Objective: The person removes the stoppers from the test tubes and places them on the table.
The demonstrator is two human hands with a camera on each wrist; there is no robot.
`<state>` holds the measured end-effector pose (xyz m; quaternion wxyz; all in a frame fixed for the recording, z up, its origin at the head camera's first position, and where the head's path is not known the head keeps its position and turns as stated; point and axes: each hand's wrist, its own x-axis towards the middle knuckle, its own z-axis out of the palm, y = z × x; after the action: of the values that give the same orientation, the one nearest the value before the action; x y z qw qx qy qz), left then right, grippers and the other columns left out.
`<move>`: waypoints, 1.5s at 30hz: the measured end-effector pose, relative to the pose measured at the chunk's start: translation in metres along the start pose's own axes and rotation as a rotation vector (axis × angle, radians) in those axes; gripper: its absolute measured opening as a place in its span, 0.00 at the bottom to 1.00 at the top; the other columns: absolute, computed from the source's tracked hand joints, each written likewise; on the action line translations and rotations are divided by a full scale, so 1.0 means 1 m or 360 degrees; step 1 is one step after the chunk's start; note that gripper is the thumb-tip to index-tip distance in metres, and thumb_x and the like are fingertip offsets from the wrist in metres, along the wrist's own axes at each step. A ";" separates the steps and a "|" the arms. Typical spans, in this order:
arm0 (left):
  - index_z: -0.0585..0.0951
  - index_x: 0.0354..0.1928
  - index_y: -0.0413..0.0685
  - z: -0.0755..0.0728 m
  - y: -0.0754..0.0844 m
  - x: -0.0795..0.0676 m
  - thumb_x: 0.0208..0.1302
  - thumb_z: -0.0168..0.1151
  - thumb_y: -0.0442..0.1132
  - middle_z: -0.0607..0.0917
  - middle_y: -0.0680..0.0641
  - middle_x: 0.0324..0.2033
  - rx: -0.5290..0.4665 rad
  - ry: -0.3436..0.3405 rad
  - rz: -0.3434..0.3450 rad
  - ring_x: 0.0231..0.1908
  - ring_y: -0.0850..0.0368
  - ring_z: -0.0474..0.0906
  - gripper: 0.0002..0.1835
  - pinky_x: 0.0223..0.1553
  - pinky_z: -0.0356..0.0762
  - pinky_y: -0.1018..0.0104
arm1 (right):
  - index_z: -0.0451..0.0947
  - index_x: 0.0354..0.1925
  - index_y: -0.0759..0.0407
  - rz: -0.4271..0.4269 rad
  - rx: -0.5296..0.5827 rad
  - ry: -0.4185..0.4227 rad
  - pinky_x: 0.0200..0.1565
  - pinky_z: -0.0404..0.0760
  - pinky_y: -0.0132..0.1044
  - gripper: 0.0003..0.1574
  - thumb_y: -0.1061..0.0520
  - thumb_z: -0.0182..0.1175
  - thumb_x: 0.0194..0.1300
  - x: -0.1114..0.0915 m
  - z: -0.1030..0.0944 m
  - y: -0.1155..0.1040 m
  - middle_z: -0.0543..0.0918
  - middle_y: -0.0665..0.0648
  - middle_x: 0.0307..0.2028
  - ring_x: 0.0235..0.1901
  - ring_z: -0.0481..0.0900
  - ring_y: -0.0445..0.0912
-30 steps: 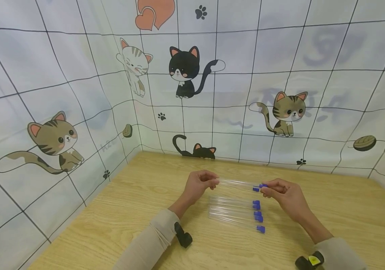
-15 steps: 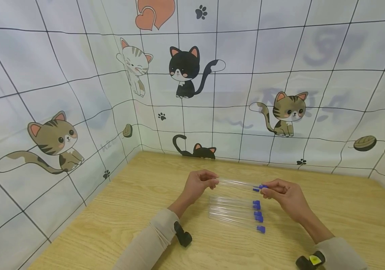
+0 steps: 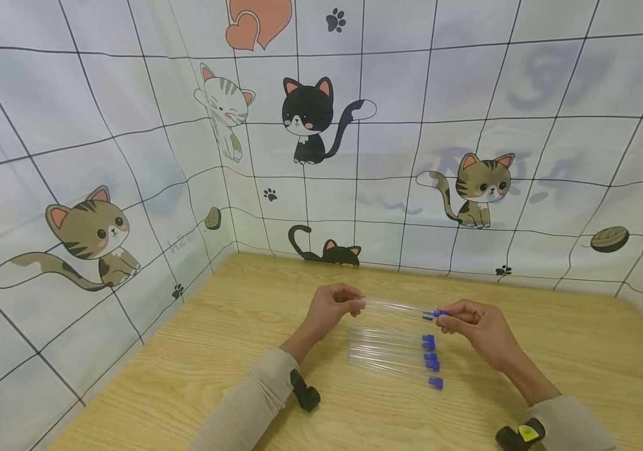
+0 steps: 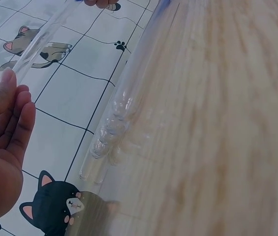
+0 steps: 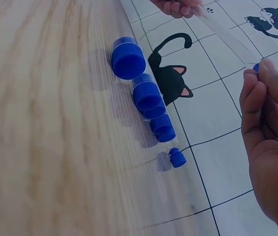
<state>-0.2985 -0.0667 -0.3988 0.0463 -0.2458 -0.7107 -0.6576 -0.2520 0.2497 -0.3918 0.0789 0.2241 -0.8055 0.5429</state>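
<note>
A clear test tube (image 3: pixel 397 305) with a blue cap is held level between both hands, raised over the table. My left hand (image 3: pixel 329 308) pinches its closed end between thumb and fingertips. At the other end my right hand (image 3: pixel 476 326) grips the blue cap (image 5: pixel 256 67), mostly covered by the thumb and fingers. Nearer the body, several more clear tubes (image 3: pixel 386 352) lie side by side, their blue caps (image 3: pixel 431 361) all pointing right. Another blue cap (image 5: pixel 177 158) sits at the far end of this row in the right wrist view.
The wood-grain table (image 3: pixel 231 351) runs back to a white curtain (image 3: pixel 389 156) printed with grid lines and cartoon cats. A second curtain side (image 3: pixel 73 150) closes off the left. Black wrist cameras (image 3: pixel 306 391) are strapped over both beige sleeves.
My right hand and the cap in it have dipped very slightly. The left hand keeps its place on the closed end, and the tubes on the table have not moved.
</note>
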 end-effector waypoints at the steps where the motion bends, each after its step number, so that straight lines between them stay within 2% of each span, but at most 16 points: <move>1: 0.84 0.40 0.35 0.000 0.000 0.000 0.59 0.68 0.35 0.86 0.48 0.27 -0.0004 -0.0001 -0.0002 0.25 0.58 0.80 0.11 0.40 0.76 0.39 | 0.80 0.44 0.66 0.0000 0.0006 0.0001 0.40 0.81 0.42 0.15 0.56 0.62 0.66 0.000 0.000 0.000 0.86 0.63 0.37 0.35 0.84 0.47; 11: 0.84 0.40 0.34 0.000 -0.001 0.000 0.58 0.69 0.35 0.85 0.48 0.27 -0.0021 0.0006 -0.0025 0.26 0.58 0.79 0.11 0.41 0.74 0.37 | 0.79 0.46 0.67 -0.0039 -0.0014 0.0057 0.41 0.81 0.39 0.15 0.56 0.61 0.67 0.000 0.002 -0.001 0.86 0.57 0.35 0.36 0.83 0.47; 16: 0.85 0.39 0.37 0.000 0.000 0.000 0.58 0.69 0.35 0.85 0.48 0.26 -0.0008 0.0011 -0.0016 0.25 0.58 0.79 0.10 0.41 0.74 0.37 | 0.80 0.45 0.66 -0.0054 -0.0028 0.0065 0.40 0.81 0.39 0.14 0.57 0.61 0.67 0.000 0.001 -0.003 0.86 0.55 0.34 0.35 0.83 0.48; 23: 0.85 0.39 0.36 0.000 0.000 0.000 0.58 0.68 0.34 0.86 0.48 0.27 -0.0013 0.0008 -0.0007 0.25 0.58 0.79 0.09 0.40 0.75 0.38 | 0.80 0.44 0.66 -0.0038 -0.0052 0.0070 0.39 0.81 0.36 0.14 0.56 0.62 0.66 0.001 0.001 -0.003 0.86 0.55 0.33 0.34 0.84 0.48; 27: 0.85 0.39 0.37 -0.001 0.001 -0.001 0.58 0.69 0.35 0.85 0.48 0.26 -0.0018 0.0006 -0.0017 0.25 0.58 0.80 0.09 0.40 0.75 0.39 | 0.80 0.43 0.66 -0.0045 -0.0056 0.0055 0.39 0.81 0.37 0.13 0.57 0.61 0.66 0.002 0.001 -0.003 0.86 0.58 0.34 0.34 0.84 0.50; 31: 0.85 0.38 0.38 -0.002 0.001 0.000 0.58 0.69 0.36 0.85 0.48 0.26 -0.0019 0.0000 -0.0034 0.25 0.57 0.80 0.08 0.40 0.75 0.38 | 0.80 0.42 0.66 -0.0050 -0.0058 0.0041 0.38 0.81 0.38 0.12 0.57 0.62 0.66 0.002 0.002 -0.004 0.85 0.63 0.35 0.34 0.83 0.47; 37: 0.85 0.37 0.40 -0.002 -0.003 0.002 0.58 0.69 0.36 0.86 0.48 0.27 0.0001 -0.0012 -0.0061 0.25 0.57 0.80 0.07 0.41 0.75 0.39 | 0.81 0.41 0.63 -0.0049 -0.0095 0.0010 0.37 0.81 0.40 0.11 0.56 0.62 0.66 0.001 -0.001 -0.002 0.85 0.63 0.33 0.32 0.82 0.46; 45: 0.85 0.38 0.38 -0.003 -0.006 0.004 0.59 0.68 0.35 0.86 0.47 0.27 -0.0022 -0.0025 -0.0056 0.24 0.56 0.80 0.08 0.40 0.75 0.39 | 0.81 0.40 0.63 -0.0069 -0.0093 -0.0013 0.36 0.81 0.40 0.10 0.57 0.62 0.66 0.003 -0.002 -0.002 0.84 0.65 0.32 0.31 0.81 0.54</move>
<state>-0.3054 -0.0679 -0.4024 0.0275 -0.2388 -0.7106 -0.6612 -0.2536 0.2505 -0.3882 0.0939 0.2412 -0.8162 0.5165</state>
